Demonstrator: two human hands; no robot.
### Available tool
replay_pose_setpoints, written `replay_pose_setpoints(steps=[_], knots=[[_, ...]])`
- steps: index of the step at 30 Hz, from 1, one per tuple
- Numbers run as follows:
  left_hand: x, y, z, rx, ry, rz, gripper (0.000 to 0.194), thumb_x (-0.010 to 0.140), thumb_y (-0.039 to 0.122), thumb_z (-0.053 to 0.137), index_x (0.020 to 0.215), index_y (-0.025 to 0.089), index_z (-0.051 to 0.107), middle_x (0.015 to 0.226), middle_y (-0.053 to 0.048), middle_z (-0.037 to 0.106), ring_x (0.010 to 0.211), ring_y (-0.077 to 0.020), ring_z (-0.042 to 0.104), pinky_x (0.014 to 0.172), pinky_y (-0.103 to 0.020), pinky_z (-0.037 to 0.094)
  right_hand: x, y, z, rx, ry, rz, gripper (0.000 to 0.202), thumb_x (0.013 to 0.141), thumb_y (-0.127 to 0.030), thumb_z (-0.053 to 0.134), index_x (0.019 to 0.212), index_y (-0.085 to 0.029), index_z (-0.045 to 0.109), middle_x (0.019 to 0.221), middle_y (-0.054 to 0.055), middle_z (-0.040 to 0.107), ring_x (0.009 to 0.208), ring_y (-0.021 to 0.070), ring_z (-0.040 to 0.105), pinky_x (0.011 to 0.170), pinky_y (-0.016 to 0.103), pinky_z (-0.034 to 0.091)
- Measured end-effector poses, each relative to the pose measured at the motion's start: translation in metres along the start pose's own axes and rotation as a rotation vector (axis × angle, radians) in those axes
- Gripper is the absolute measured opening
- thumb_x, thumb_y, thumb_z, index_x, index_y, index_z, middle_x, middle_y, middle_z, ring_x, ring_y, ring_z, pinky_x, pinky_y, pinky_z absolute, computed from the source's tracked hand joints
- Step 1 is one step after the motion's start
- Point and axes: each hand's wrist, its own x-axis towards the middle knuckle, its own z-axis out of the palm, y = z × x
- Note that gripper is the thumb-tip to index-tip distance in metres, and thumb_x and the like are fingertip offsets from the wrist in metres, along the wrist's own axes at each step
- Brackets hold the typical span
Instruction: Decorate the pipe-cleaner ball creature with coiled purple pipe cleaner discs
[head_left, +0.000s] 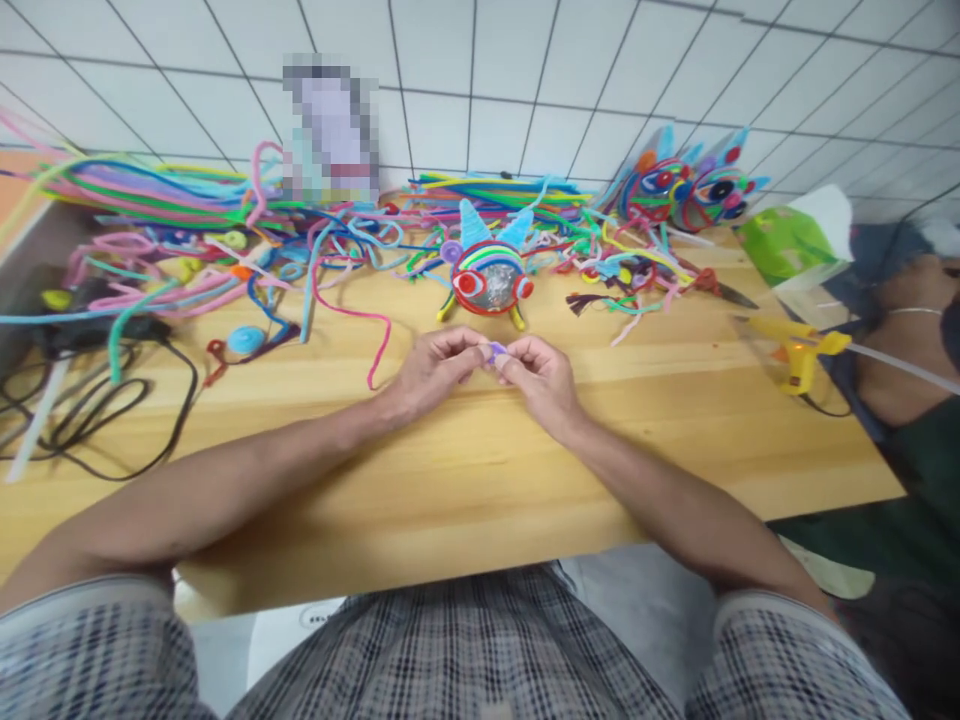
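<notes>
Between the fingertips of my left hand [448,365] and my right hand [541,378] is a small purple pipe-cleaner coil [495,351]. Both hands pinch it, thumbs uppermost, just above the table, and fingers partly cover it. Right behind them stands a round pipe-cleaner figure [491,275] with light blue pointed ears, red-ringed eyes, a silvery front and yellow feet. A purple disc [451,252] shows at its upper left. A pink pipe cleaner [352,312] lies bent on the table to the left of my hands.
Heaps of pipe cleaners [150,190] line the back. Two similar figures [660,185] stand back right, near scissors [716,285] and a green tissue pack [791,240]. A yellow glue gun [801,355] is at right, beside another person's arm [911,330]. Black cable [176,420] loops at left.
</notes>
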Motion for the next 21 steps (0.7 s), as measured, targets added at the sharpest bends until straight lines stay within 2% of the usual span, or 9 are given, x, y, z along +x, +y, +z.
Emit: replay_pose_setpoints(steps=[6, 11, 14, 19, 21], knots=[[0.001, -0.007, 0.0, -0.088, -0.014, 0.029, 0.022, 0.085, 0.039, 0.078, 0.081, 0.018, 0.077, 0.073, -0.001, 0.073, 0.061, -0.0115, 0.055, 0.06, -0.026, 0.042, 0.001, 0.003, -0.001, -0.023, -0.004, 0.024, 0.032, 0.08, -0.05, 0.084, 0.077, -0.023, 0.067, 0.067, -0.001, 0.069, 0.06, 0.0135, 0.057, 0.061, 0.028, 0.046], [0.003, 0.0, 0.002, -0.126, 0.026, 0.021, 0.027, 0.083, 0.044, 0.079, 0.078, 0.018, 0.074, 0.064, 0.002, 0.064, 0.054, -0.0103, 0.046, 0.054, -0.026, 0.037, 0.001, 0.0, -0.001, -0.042, 0.011, 0.003, 0.038, 0.08, -0.056, 0.085, 0.077, -0.024, 0.064, 0.065, -0.002, 0.066, 0.059, 0.0138, 0.056, 0.061, 0.029, 0.047], [0.004, 0.005, 0.001, -0.15, 0.059, 0.023, 0.026, 0.082, 0.044, 0.077, 0.079, 0.018, 0.074, 0.067, 0.001, 0.066, 0.054, -0.0098, 0.045, 0.053, -0.026, 0.036, -0.001, -0.002, 0.001, 0.005, 0.036, -0.015, 0.041, 0.08, -0.06, 0.083, 0.08, -0.024, 0.063, 0.068, -0.003, 0.065, 0.061, 0.0139, 0.057, 0.063, 0.029, 0.049], [0.001, 0.01, 0.003, -0.095, 0.083, 0.04, 0.025, 0.086, 0.042, 0.076, 0.078, 0.019, 0.074, 0.068, 0.002, 0.066, 0.056, -0.0102, 0.048, 0.057, -0.025, 0.041, -0.002, -0.004, 0.006, 0.071, 0.044, -0.04, 0.043, 0.081, -0.063, 0.081, 0.085, -0.025, 0.062, 0.071, -0.002, 0.066, 0.063, 0.0147, 0.058, 0.066, 0.031, 0.051], [-0.001, 0.011, 0.003, -0.033, 0.095, 0.087, 0.025, 0.09, 0.042, 0.073, 0.081, 0.019, 0.075, 0.071, 0.0, 0.069, 0.058, -0.0112, 0.051, 0.058, -0.026, 0.043, -0.002, -0.004, 0.007, 0.106, 0.064, -0.045, 0.044, 0.079, -0.064, 0.081, 0.086, -0.025, 0.063, 0.072, -0.002, 0.066, 0.063, 0.0146, 0.058, 0.065, 0.03, 0.051]])
